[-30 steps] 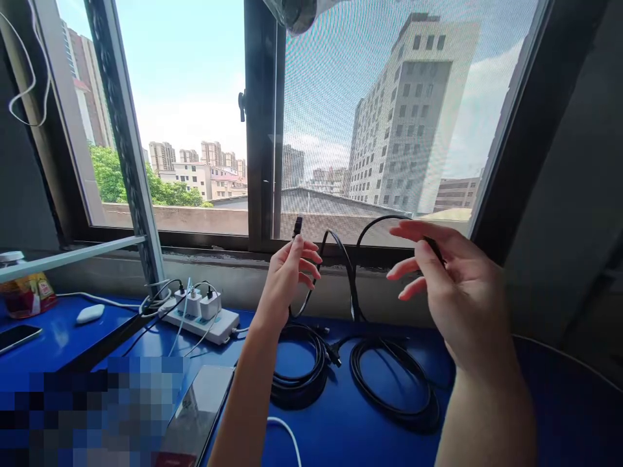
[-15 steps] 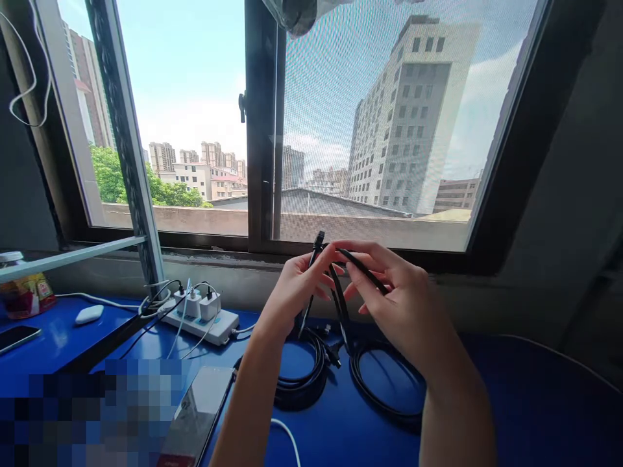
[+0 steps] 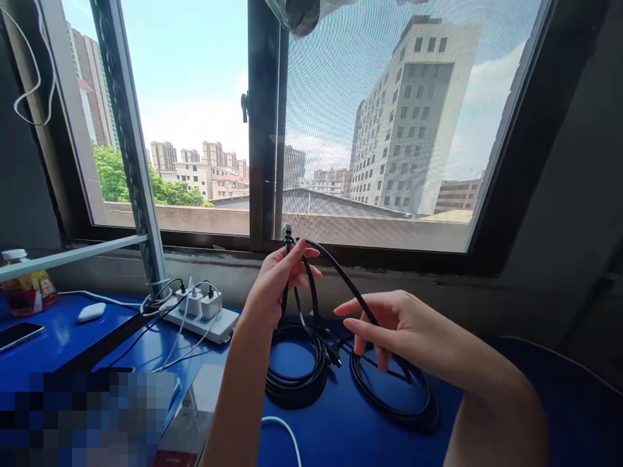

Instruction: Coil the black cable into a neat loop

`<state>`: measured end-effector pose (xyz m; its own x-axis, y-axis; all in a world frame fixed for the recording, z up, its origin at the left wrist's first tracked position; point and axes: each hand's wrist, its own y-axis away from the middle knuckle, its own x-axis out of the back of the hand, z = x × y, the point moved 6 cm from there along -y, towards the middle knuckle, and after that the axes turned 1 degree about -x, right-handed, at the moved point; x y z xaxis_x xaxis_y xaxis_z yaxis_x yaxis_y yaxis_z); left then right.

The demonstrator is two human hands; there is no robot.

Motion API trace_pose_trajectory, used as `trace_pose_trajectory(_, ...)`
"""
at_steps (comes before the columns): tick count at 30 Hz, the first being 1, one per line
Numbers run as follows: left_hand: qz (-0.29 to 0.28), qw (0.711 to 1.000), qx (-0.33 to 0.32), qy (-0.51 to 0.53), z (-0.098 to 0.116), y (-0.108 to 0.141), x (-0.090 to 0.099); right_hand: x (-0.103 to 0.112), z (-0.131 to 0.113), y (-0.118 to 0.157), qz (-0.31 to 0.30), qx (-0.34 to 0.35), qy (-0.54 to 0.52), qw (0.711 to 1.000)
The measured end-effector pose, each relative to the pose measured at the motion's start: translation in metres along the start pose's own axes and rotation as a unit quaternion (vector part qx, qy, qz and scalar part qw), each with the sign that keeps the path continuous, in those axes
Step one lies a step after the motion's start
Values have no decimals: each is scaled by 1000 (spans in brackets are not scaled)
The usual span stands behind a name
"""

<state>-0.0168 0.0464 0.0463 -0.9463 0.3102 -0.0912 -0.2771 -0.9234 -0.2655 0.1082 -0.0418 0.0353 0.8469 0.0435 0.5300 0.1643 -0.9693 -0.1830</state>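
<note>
Daylight fills a dark-framed window (image 3: 263,136) behind a blue worktop (image 3: 321,444), where the head view shows a white power strip (image 3: 222,326) with adapters to one side and a white cord (image 3: 285,425) at the near edge. Two black coils lie in the middle, a left coil (image 3: 296,394) and a right coil (image 3: 428,395), with a plug (image 3: 334,355) between them.

Raised above the left coil, the left hand (image 3: 272,277) pinches a black cable (image 3: 357,295) between thumb and fingers, with a dark connector (image 3: 287,232) sticking up past the fingertips and several strands hanging below. From that pinch one strand arcs across to the lower right hand (image 3: 392,318). Its fingers are loosely curled where the strand meets them, thumb and forefinger tips slightly parted; whether they grip it or merely guide it, I cannot tell.

The step in hand looks like gathering the cable into loops at the left pinch. The next move seems to call for a firm left hold, while the right fingers bring the slack strand up without twisting it.
</note>
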Motion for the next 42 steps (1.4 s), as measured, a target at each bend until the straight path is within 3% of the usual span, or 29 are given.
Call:
trace_pose_trajectory(1, 8, 1000, 6, 12, -1, -1, 2, 1, 1, 2, -22, 7, -10, 1000)
trace_pose_trajectory(3, 26, 999, 13, 38, -2, -2, 5, 8, 0, 2, 3, 44, -36, 998)
trace_pose_trajectory(7, 27, 998, -8, 57, -3, -4, 7, 31, -3, -6, 182, 103, -94, 973)
trace_pose_trajectory(11, 28, 999, -19, 35, -3, -5, 12, 51, -3, -3, 364, 125, -152, 910)
trace_pose_trajectory(13, 38, 999, -21, 22, -3, -5, 17, 58, -5, 4, 419, 132, -162, 884)
trace_pose_trajectory(22, 84, 993, -48, -67, 3, 1, 41, 57, -19, 21, 455, 187, -58, 869)
trace_pose_trajectory(31, 91, 994, -27, -59, 3, -2, 50, 49, -27, 21, 503, 229, -39, 833)
trace_pose_trajectory(35, 140, 989, -47, -14, 11, 5, 57, 47, -31, 29, 544, 234, -33, 805)
trace_pose_trajectory(42, 160, 985, -55, 28, 21, 16, 55, 43, -36, 28, 544, 268, -42, 794)
